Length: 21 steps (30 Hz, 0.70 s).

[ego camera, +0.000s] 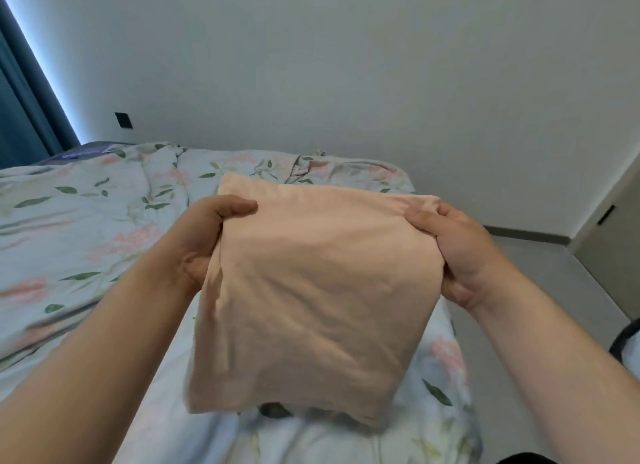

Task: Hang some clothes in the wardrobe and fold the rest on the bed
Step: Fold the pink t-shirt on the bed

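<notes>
A folded peach-coloured garment (311,290) hangs in the air above the bed (86,228), held by its upper corners. My left hand (204,235) grips the left edge, thumb on top and fingers hidden behind the cloth. My right hand (453,252) grips the right upper corner the same way. The lower part of the garment droops toward me, a little above the floral duvet. No wardrobe is in view.
The floral duvet lies crumpled across the bed. A plain wall stands behind it with a dark switch plate (123,120). A teal curtain (24,110) hangs at far left. At right are grey floor (540,290), a door (616,228) and a dark object (627,346).
</notes>
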Each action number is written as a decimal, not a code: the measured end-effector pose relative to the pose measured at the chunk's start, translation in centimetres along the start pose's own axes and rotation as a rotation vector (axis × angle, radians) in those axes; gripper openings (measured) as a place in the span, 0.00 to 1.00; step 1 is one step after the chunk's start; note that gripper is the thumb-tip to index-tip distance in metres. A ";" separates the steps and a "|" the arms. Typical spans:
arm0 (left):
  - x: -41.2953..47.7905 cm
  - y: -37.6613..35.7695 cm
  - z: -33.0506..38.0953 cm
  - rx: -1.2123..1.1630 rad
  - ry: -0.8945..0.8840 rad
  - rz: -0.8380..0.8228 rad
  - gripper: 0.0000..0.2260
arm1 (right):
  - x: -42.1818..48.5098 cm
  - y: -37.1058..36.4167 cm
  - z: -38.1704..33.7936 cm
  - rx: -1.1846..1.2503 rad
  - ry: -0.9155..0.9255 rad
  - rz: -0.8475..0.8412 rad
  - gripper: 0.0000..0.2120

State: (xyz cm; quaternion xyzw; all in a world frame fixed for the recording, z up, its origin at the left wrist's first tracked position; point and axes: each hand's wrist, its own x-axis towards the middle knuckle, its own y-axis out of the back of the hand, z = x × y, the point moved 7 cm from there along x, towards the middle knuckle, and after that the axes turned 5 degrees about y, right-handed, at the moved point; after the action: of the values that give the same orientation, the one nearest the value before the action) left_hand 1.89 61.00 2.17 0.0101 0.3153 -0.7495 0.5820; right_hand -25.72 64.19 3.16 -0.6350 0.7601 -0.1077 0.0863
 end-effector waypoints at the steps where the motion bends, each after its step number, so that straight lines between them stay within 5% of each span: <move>1: 0.0 -0.3 -0.2 0.012 0.009 0.028 0.18 | 0.0 0.3 -0.2 0.004 -0.005 0.008 0.05; 10: 7.8 1.8 -2.9 0.447 0.002 0.307 0.10 | 4.4 5.4 4.6 -0.433 -0.005 0.140 0.08; 12: 10.7 3.0 -2.8 0.642 -0.037 0.354 0.17 | 5.9 6.2 6.2 -0.496 -0.033 0.147 0.16; 14: 13.2 4.0 -3.1 0.726 -0.024 0.410 0.12 | 7.6 6.8 7.8 -0.537 -0.089 0.158 0.19; 21: 22.0 7.0 -4.6 0.703 0.174 0.483 0.04 | 13.8 6.8 14.0 -0.357 -0.316 0.149 0.04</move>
State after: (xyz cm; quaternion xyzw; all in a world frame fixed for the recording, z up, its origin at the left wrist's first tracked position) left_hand -0.70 43.27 -13.15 0.3440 0.0775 -0.6501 0.6731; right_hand -30.85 50.98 -12.11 -0.5912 0.7889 0.1358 0.0982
